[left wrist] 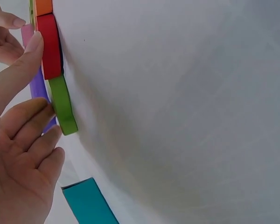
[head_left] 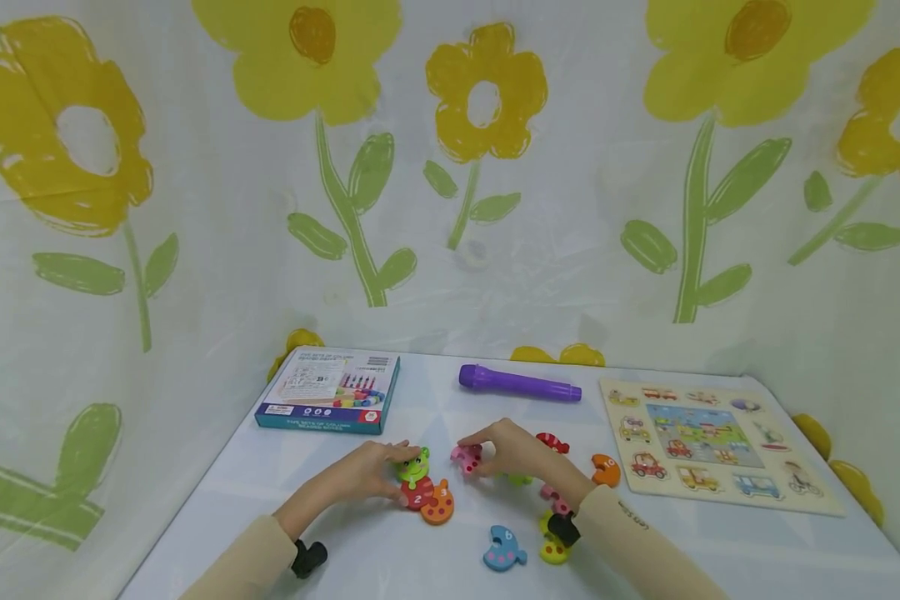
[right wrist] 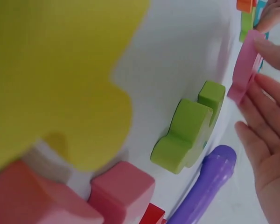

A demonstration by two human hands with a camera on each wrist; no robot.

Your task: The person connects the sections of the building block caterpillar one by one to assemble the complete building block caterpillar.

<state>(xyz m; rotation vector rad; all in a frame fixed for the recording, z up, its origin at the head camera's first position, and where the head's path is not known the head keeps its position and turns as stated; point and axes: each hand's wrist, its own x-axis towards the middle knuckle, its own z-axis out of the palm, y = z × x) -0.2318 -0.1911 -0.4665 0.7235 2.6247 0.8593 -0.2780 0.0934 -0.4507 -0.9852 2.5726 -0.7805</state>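
Observation:
My left hand (head_left: 367,473) holds a row of joined caterpillar puzzle pieces by its left side. The row has a green smiling head (head_left: 415,467), a red piece marked 2 (head_left: 417,494) and an orange piece marked 3 (head_left: 438,505). In the left wrist view the thumb lies against the red piece (left wrist: 50,46) and the fingers touch the green head (left wrist: 63,105). Just right of the row, my right hand (head_left: 512,450) pinches a pink spotted puzzle piece (head_left: 467,459). The right wrist view shows that pink piece (right wrist: 246,65) between thumb and fingers.
Loose puzzle pieces lie nearby: blue marked 6 (head_left: 504,548), yellow (head_left: 553,550), pink (head_left: 555,500), green (right wrist: 189,126), red (head_left: 552,442) and orange marked 10 (head_left: 606,470). Behind are a boxed set (head_left: 330,392) and a purple toy microphone (head_left: 521,383). A picture board (head_left: 720,446) lies right.

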